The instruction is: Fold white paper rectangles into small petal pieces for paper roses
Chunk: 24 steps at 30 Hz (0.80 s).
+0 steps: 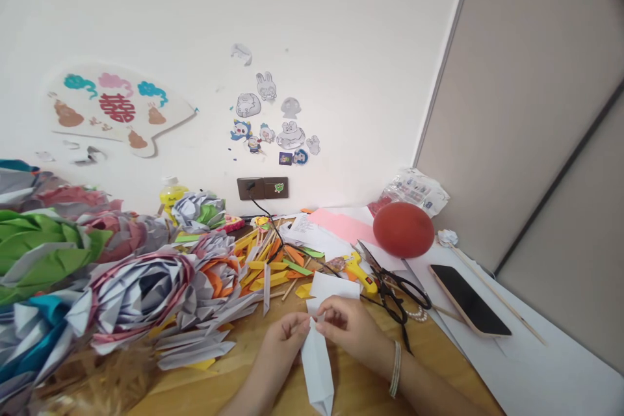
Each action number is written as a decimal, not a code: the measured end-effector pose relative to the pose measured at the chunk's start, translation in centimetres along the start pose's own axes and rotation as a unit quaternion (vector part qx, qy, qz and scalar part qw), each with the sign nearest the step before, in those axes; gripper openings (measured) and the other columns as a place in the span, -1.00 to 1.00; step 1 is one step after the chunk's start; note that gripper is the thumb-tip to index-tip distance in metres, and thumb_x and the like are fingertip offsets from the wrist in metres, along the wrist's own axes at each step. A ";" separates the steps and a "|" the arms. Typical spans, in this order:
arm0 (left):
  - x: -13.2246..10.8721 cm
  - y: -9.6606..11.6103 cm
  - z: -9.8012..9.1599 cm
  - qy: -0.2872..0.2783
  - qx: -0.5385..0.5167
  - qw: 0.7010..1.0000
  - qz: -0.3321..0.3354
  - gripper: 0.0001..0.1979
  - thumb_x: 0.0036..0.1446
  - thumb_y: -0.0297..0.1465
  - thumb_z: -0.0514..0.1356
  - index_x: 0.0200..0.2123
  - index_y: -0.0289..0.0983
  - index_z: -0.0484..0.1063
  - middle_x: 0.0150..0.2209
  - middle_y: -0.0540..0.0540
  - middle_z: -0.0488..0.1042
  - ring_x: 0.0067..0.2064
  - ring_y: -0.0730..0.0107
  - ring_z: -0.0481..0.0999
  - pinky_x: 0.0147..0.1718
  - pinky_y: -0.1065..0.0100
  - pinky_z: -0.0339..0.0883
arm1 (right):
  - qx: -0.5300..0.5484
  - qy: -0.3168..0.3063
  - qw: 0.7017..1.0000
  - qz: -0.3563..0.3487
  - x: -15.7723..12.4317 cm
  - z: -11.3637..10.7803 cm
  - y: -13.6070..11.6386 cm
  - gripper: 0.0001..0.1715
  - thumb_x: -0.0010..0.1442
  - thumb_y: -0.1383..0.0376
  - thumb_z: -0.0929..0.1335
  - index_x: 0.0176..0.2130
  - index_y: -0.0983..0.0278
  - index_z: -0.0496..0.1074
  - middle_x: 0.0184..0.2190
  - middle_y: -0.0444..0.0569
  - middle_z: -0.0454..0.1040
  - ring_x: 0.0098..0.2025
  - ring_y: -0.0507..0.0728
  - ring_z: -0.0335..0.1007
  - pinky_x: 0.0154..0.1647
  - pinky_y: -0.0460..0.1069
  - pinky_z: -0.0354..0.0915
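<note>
Between my two hands lies a strip of white paper [316,367], folded lengthwise with slanted folds at its near end. My left hand [288,337] pinches the far tip of this strip from the left. From the right, my right hand [348,328] pinches the same tip, its thumb and forefinger meeting close to the left fingers. Just beyond my fingers a flat white sheet [335,286] rests on the wooden table [263,344]. The exact fold under my fingertips is partly hidden.
Large folded-paper flowers [131,299] crowd the left. Loose folded strips [268,273] and a black cable lie mid-table. On the right are a yellow glue gun [359,273], black scissors [397,292], a red balloon [403,229] and a phone [470,299]. A wall stands behind.
</note>
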State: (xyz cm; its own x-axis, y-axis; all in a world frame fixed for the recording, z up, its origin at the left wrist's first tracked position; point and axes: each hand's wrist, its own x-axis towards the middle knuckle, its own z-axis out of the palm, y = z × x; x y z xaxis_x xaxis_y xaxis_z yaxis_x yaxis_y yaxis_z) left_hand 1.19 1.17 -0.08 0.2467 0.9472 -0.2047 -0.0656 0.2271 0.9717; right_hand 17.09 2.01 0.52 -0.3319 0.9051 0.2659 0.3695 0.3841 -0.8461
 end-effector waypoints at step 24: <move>-0.2 0.3 0.1 0.030 -0.037 0.999 0.007 -0.66 -0.23 -0.17 0.28 -0.55 -0.34 0.34 -0.68 0.11 0.32 -0.62 0.59 0.19 -0.60 0.52 0.04 | -0.496 0.078 0.819 -0.279 -0.8 2.1 0.7 -0.85 0.17 0.44 0.22 -0.34 0.32 0.37 -0.57 -0.07 0.32 -0.50 0.10 0.18 -0.63 -0.02 -0.10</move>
State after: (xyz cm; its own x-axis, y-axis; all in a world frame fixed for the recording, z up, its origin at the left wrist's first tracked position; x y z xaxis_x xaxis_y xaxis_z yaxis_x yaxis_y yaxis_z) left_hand 1.19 1.07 0.28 0.1873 0.9618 -0.1995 -0.1399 0.2271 0.9638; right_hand 15.78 1.21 -1.28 -0.6036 0.5204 0.6040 0.7461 0.6358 0.1978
